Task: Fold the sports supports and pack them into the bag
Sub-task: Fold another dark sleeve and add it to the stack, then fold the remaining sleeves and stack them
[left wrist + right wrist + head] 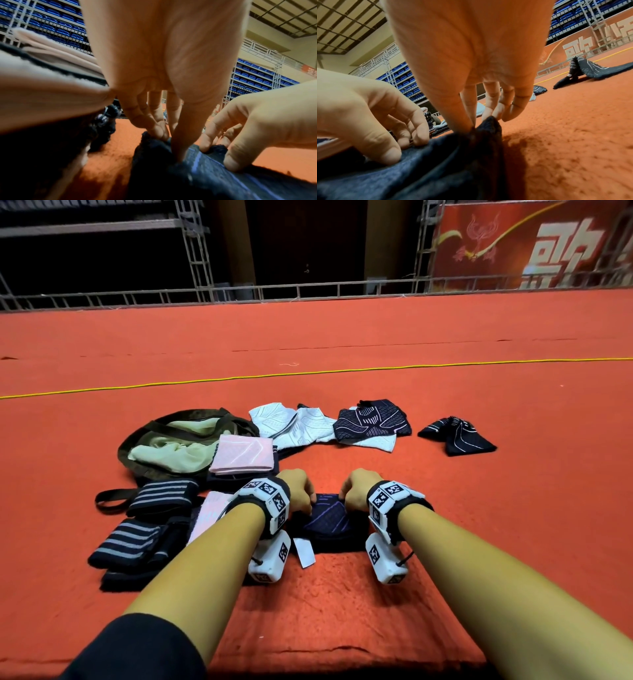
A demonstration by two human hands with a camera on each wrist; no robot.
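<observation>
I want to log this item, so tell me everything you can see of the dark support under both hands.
The dark support is navy knit fabric with purple lines, lying flat on the orange carpet. A white tag sticks out at its near edge. The left hand and right hand each pinch its far edge.

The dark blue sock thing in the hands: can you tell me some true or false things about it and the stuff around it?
1. Both hands pinch the dark support. True: the left hand and the right hand each grip its far edge.
2. The green bag is zipped shut. False: it lies open.
3. A folded pink support lies by the bag. True.
4. The floor is blue. False: it is orange-red carpet.
5. The yellow cord lies across the dark support. False: it runs far behind everything.
</observation>
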